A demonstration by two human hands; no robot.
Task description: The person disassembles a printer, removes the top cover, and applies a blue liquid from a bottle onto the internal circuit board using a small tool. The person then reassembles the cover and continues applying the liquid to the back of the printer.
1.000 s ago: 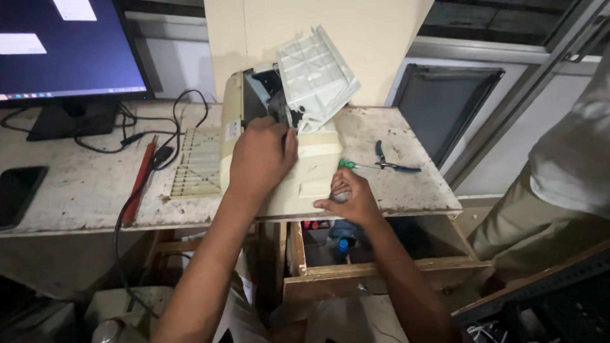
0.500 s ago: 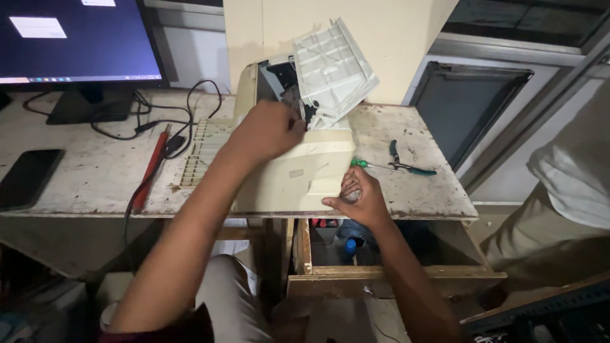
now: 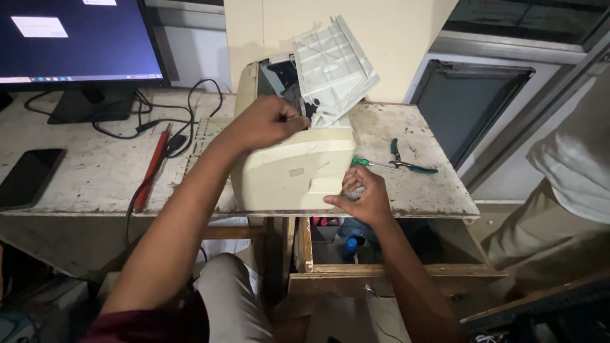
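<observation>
With ribbed lid already raised on the cream plastic printer [image 3: 292, 171] at tabletop [image 3: 419, 190] centre: left hand [image 3: 264, 124] curled into its opening, right hand [image 3: 362, 197] loosely cupped against its front corner.

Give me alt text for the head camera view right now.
A person's left hand reaches into the open top of a cream printer on a worn table, while the right hand rests at its front corner. Its lid is raised; pliers lie to the right, a monitor and phone to the left.
</observation>
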